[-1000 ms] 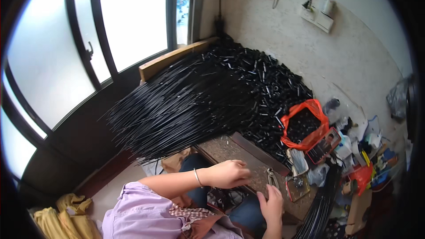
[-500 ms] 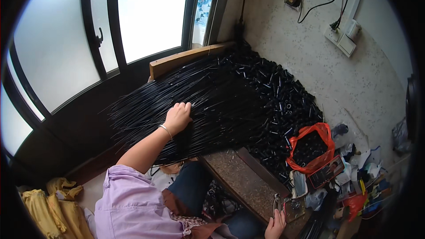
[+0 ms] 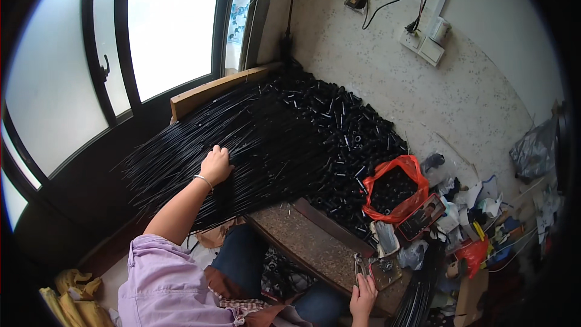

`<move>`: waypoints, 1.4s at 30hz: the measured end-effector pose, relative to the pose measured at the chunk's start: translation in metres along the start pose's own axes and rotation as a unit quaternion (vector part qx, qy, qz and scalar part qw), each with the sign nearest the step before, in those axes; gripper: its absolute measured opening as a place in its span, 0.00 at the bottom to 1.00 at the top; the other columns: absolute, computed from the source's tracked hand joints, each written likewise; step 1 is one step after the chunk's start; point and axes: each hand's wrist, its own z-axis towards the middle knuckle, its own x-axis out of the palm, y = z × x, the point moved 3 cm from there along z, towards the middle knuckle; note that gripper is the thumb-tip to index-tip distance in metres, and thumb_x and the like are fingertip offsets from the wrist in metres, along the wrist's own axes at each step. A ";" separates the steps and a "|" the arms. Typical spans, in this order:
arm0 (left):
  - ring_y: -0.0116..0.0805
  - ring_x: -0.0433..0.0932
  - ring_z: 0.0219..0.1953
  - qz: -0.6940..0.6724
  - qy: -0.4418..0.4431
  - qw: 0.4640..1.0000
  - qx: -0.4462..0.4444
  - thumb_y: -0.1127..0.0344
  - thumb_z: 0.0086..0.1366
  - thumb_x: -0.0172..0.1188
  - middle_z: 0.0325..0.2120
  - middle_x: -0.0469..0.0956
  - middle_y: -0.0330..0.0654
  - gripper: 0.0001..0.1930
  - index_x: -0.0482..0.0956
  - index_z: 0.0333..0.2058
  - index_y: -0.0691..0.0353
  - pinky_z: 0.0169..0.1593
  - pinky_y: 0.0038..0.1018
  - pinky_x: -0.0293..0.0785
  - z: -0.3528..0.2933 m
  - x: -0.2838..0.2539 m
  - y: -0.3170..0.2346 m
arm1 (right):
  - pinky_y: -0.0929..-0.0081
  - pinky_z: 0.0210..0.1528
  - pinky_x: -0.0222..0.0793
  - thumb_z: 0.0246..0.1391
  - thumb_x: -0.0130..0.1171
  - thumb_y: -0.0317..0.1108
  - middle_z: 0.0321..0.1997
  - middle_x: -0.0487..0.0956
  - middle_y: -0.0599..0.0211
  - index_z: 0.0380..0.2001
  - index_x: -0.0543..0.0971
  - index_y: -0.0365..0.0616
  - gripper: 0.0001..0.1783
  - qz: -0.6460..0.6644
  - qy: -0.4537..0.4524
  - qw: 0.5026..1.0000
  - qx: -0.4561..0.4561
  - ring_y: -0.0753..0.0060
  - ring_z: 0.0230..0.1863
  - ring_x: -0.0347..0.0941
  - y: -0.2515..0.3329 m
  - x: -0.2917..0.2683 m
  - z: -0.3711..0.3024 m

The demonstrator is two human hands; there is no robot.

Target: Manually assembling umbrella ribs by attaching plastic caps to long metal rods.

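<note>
A wide heap of long thin black rods (image 3: 181, 145) lies on the bench, their ends fanned toward the window side. My left hand (image 3: 216, 166) is closed over the middle of this heap, fingers curled down among the rods; how many it grips is hidden. At the lower right, my right hand (image 3: 363, 297) is closed around the handles of metal pliers (image 3: 359, 264), a bit of red showing beside them. The pliers' jaws point away from me, over the near end of a worn brown board (image 3: 302, 233).
Short black tubular pieces (image 3: 345, 127) are piled against the wall. An orange-red plastic bag (image 3: 365, 209) holds more black pieces. Beside it lies a phone (image 3: 420, 217) with a lit screen. Clutter with a red bag (image 3: 473, 254) fills the right. A wooden plank (image 3: 224, 88) edges the heap.
The view has turned to the right, so the whole scene sits further left. My left hand stays on the rods, and my right hand keeps the pliers.
</note>
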 end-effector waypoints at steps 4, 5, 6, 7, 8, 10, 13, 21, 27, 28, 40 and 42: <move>0.47 0.74 0.38 0.048 -0.004 0.998 0.043 0.74 0.52 0.50 0.32 0.72 0.50 0.05 0.70 0.29 0.66 0.38 0.36 0.73 0.010 0.002 -0.007 | 0.60 0.54 0.57 0.48 0.54 0.30 0.50 0.74 0.67 0.49 0.72 0.47 0.21 -0.004 -0.027 0.999 0.031 0.56 0.57 0.63 -0.002 -0.005 0.000; 0.48 0.74 0.35 0.045 -0.030 0.998 0.026 0.74 0.53 0.49 0.30 0.72 0.51 0.04 0.69 0.28 0.66 0.37 0.38 0.73 0.013 0.004 0.002 | 0.61 0.54 0.57 0.48 0.54 0.31 0.50 0.74 0.68 0.49 0.72 0.48 0.21 0.002 -0.019 1.000 0.019 0.58 0.57 0.63 0.003 -0.005 0.003; 0.50 0.75 0.33 0.035 -0.060 0.997 0.032 0.73 0.54 0.48 0.28 0.72 0.51 0.03 0.68 0.29 0.65 0.35 0.40 0.73 0.015 0.006 0.003 | 0.61 0.54 0.57 0.49 0.54 0.31 0.50 0.74 0.69 0.49 0.72 0.49 0.21 0.003 -0.013 1.000 0.013 0.59 0.57 0.63 0.004 -0.006 0.004; 0.51 0.75 0.31 0.033 -0.060 0.997 0.030 0.73 0.55 0.48 0.28 0.73 0.51 0.04 0.67 0.30 0.64 0.34 0.41 0.73 0.015 0.005 0.001 | 0.61 0.54 0.57 0.49 0.54 0.31 0.50 0.74 0.69 0.49 0.72 0.49 0.21 -0.001 -0.025 0.999 0.042 0.59 0.57 0.63 0.001 -0.008 0.004; 0.51 0.75 0.32 0.028 -0.061 0.998 0.020 0.71 0.55 0.49 0.28 0.73 0.51 0.05 0.66 0.30 0.64 0.33 0.41 0.73 0.016 0.009 0.010 | 0.62 0.54 0.57 0.49 0.54 0.31 0.51 0.74 0.71 0.49 0.72 0.50 0.21 0.004 -0.026 0.999 0.026 0.60 0.57 0.63 0.002 -0.007 0.006; 0.50 0.75 0.36 0.066 0.019 0.997 0.023 0.66 0.54 0.55 0.32 0.74 0.50 0.10 0.66 0.32 0.63 0.36 0.41 0.73 0.012 0.015 0.016 | 0.62 0.53 0.58 0.49 0.54 0.31 0.51 0.74 0.72 0.50 0.72 0.51 0.21 0.011 -0.029 0.999 0.021 0.62 0.57 0.63 -0.002 -0.007 0.004; 0.49 0.74 0.36 0.072 -0.050 0.996 0.015 0.66 0.57 0.54 0.33 0.72 0.47 0.09 0.66 0.33 0.63 0.37 0.41 0.71 0.017 -0.003 0.005 | 0.63 0.54 0.58 0.49 0.54 0.32 0.51 0.73 0.73 0.50 0.71 0.52 0.22 0.020 -0.030 0.999 0.020 0.62 0.57 0.62 -0.005 -0.007 0.002; 0.20 0.65 0.14 -0.311 0.203 0.926 -0.074 0.67 0.56 0.59 0.13 0.68 0.32 0.09 0.72 0.20 0.62 0.16 0.20 0.60 0.045 -0.090 -0.058 | 0.61 0.54 0.59 0.48 0.54 0.31 0.50 0.74 0.70 0.49 0.73 0.50 0.21 0.037 -0.040 0.998 0.022 0.58 0.55 0.64 -0.002 -0.009 0.001; 0.18 0.63 0.16 -0.571 0.123 0.811 0.026 0.66 0.60 0.57 0.17 0.66 0.31 0.06 0.69 0.30 0.58 0.19 0.17 0.59 0.057 -0.143 -0.179 | 0.65 0.52 0.59 0.49 0.55 0.31 0.50 0.74 0.74 0.48 0.73 0.51 0.20 0.020 -0.042 0.999 0.024 0.64 0.56 0.64 -0.003 -0.009 -0.001; 0.18 0.63 0.16 -0.572 0.116 0.811 0.026 0.66 0.60 0.57 0.17 0.66 0.31 0.06 0.69 0.30 0.58 0.19 0.17 0.59 0.058 -0.152 -0.191 | 0.65 0.52 0.59 0.49 0.55 0.31 0.50 0.75 0.74 0.47 0.74 0.51 0.19 0.028 -0.043 0.998 0.025 0.64 0.56 0.64 -0.003 -0.008 0.000; 0.14 0.57 0.14 -0.744 0.118 0.655 0.055 0.66 0.59 0.59 0.15 0.63 0.26 0.07 0.68 0.27 0.55 0.18 0.14 0.51 -0.007 -0.080 -0.275 | 0.63 0.55 0.60 0.44 0.59 0.28 0.47 0.76 0.66 0.43 0.77 0.48 0.18 0.090 -0.042 0.995 0.029 0.58 0.56 0.64 -0.014 -0.013 -0.002; 0.16 0.60 0.18 -0.736 0.139 0.655 0.102 0.69 0.59 0.57 0.17 0.64 0.28 0.05 0.69 0.28 0.57 0.21 0.13 0.55 -0.026 -0.060 -0.273 | 0.63 0.56 0.59 0.44 0.59 0.28 0.46 0.76 0.65 0.42 0.77 0.47 0.18 0.067 -0.046 0.997 0.017 0.57 0.56 0.64 -0.009 -0.015 -0.001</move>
